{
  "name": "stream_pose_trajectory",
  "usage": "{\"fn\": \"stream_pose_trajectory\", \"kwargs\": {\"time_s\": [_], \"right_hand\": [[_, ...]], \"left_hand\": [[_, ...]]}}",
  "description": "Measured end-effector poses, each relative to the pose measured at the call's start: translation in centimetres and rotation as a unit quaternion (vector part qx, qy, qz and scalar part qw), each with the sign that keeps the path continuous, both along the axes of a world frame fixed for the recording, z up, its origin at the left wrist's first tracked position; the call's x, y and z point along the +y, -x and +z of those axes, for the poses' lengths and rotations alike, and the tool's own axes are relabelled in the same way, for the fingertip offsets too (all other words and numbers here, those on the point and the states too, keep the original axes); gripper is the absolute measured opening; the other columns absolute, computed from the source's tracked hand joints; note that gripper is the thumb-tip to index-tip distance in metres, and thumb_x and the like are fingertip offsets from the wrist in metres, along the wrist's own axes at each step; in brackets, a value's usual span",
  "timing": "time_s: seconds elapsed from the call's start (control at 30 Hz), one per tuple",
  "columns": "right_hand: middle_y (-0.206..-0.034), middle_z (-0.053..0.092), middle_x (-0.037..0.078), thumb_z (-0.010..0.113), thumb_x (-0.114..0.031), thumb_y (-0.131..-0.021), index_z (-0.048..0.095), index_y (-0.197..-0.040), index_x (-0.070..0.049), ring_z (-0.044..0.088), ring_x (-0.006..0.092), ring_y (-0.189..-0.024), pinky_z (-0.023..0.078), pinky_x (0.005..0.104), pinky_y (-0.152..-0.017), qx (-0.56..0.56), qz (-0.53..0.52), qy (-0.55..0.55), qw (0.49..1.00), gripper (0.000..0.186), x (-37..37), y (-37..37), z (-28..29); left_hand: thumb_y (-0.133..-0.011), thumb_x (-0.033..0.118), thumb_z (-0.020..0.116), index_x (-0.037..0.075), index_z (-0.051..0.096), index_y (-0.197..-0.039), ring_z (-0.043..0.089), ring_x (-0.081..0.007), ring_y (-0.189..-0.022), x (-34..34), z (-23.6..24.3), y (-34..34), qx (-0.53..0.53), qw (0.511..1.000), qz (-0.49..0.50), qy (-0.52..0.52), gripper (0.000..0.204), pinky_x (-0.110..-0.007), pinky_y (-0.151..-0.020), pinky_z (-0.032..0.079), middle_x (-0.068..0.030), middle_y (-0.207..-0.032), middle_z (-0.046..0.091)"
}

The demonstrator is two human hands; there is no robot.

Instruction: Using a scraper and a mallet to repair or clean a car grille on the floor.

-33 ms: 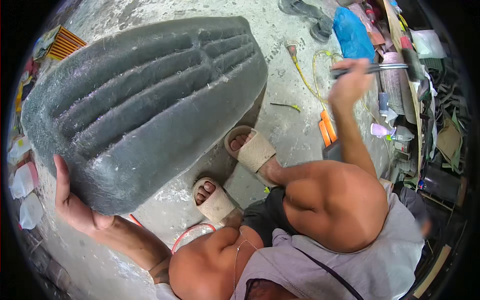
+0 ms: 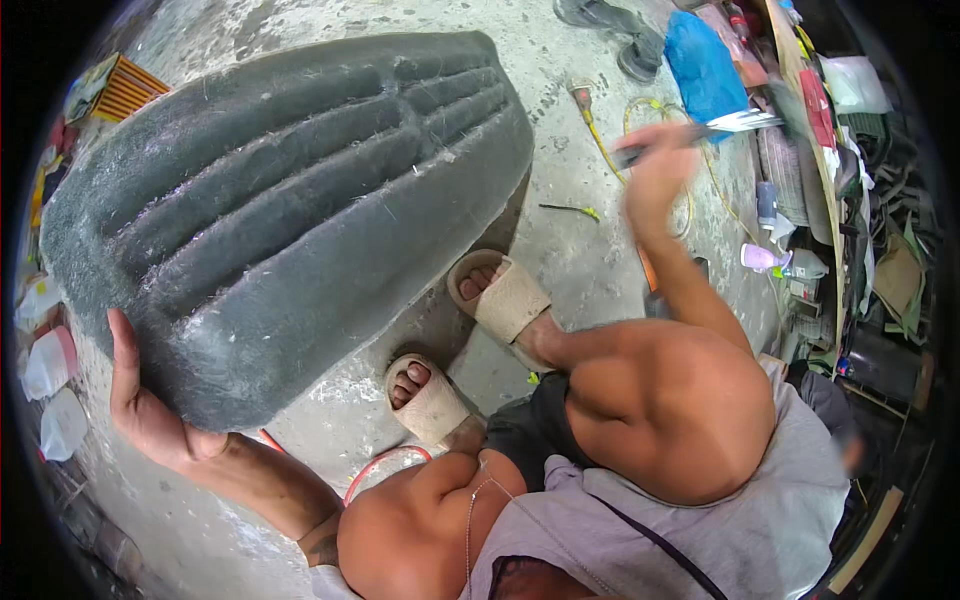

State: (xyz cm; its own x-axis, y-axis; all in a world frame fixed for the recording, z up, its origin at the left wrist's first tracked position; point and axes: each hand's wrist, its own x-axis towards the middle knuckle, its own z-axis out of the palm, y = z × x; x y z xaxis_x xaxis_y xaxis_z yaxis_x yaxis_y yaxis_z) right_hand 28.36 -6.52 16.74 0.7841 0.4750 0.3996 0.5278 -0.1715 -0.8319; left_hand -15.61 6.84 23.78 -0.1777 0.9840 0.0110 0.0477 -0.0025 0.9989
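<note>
A large dark grey moulded fibreglass panel [image 2: 330, 270] with long raised ribs and fuzzy loose fibres is tilted over the floor at my left. At its near left end, my left hand [image 2: 160, 415] grips the edge, thumb up outside it; the other fingers are hidden under the panel. Off to the right of the panel, my right hand [image 2: 662, 165] is raised, wrapped round the dark handle of a hammer [image 2: 740, 122]. Its metal shaft points right, and the dark head is smeared by motion. The hammer is apart from the panel.
My sandalled feet [image 2: 500, 300] stand close beside the panel. A yellow cord [image 2: 600, 145] with a plug lies on the concrete floor beyond. A blue plastic bag [image 2: 705, 65] and stacked clutter line the right side. Clear plastic jugs [image 2: 62, 425] stand at the left edge.
My right hand and the hammer have moved to the left and slightly down, its forearm now covering more of the orange-handled item. My left hand and the panel have hardly moved.
</note>
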Motion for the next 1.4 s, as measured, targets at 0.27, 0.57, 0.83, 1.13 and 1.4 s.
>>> {"fn": "stream_pose_trajectory", "kwargs": {"time_s": [0.27,0.57,0.83,1.13,1.4], "right_hand": [[-0.067,0.054,0.000,0.048,-0.039,-0.110,0.054,-0.093,-0.007,0.052,0.0098,-0.054,0.042,0.0251,-0.050,0.117,0.259,0.038,0.958,0.036,2.8,2.9,8.0],[-0.062,0.053,0.001,0.053,-0.036,-0.107,0.054,-0.092,-0.005,0.052,0.0118,-0.048,0.043,0.0270,-0.045,0.299,0.308,0.182,0.885,0.035,4.6,9.8,0.1],[-0.066,0.051,0.002,0.045,-0.031,-0.110,0.049,-0.097,-0.003,0.051,0.0132,-0.047,0.043,0.0277,-0.046,0.107,0.166,-0.062,0.978,0.030,9.8,0.7,-0.1],[-0.065,0.049,-0.001,0.052,-0.026,-0.104,0.058,-0.087,-0.007,0.047,0.0119,-0.051,0.040,0.0269,-0.050,0.192,0.179,-0.016,0.965,0.027,12.3,-7.2,2.6],[-0.067,0.051,0.001,0.057,-0.034,-0.104,0.063,-0.093,-0.003,0.048,0.0110,-0.052,0.037,0.0301,-0.047,0.314,0.211,0.271,0.885,0.034,8.8,-3.9,-7.1]], "left_hand": [[-0.101,0.033,0.066,-0.018,0.056,-0.131,0.066,-0.0356,-0.120,0.6,-1.1,6.0,-0.285,0.948,-0.136,0.044,0.060,-0.048,-0.106,0.055,-0.0295,-0.131,0.063],[-0.106,0.013,0.052,-0.016,0.058,-0.128,0.071,-0.0361,-0.110,1.3,-1.5,3.9,-0.410,0.894,-0.158,0.091,0.037,-0.051,-0.097,0.061,-0.0283,-0.126,0.067],[-0.104,0.010,0.054,-0.006,0.053,-0.139,0.066,-0.0353,-0.118,1.2,-1.6,3.4,-0.409,0.900,-0.084,0.125,0.038,-0.052,-0.103,0.056,-0.0224,-0.133,0.064],[-0.103,0.007,0.056,-0.001,0.051,-0.142,0.066,-0.0349,-0.118,0.3,-1.6,2.9,-0.362,0.923,-0.024,0.126,0.041,-0.051,-0.103,0.055,-0.0205,-0.134,0.064],[-0.104,0.009,0.056,0.000,0.050,-0.144,0.066,-0.0342,-0.119,0.6,-3.3,3.4,-0.231,0.970,-0.028,0.065,0.041,-0.049,-0.100,0.057,-0.0197,-0.134,0.064]]}}
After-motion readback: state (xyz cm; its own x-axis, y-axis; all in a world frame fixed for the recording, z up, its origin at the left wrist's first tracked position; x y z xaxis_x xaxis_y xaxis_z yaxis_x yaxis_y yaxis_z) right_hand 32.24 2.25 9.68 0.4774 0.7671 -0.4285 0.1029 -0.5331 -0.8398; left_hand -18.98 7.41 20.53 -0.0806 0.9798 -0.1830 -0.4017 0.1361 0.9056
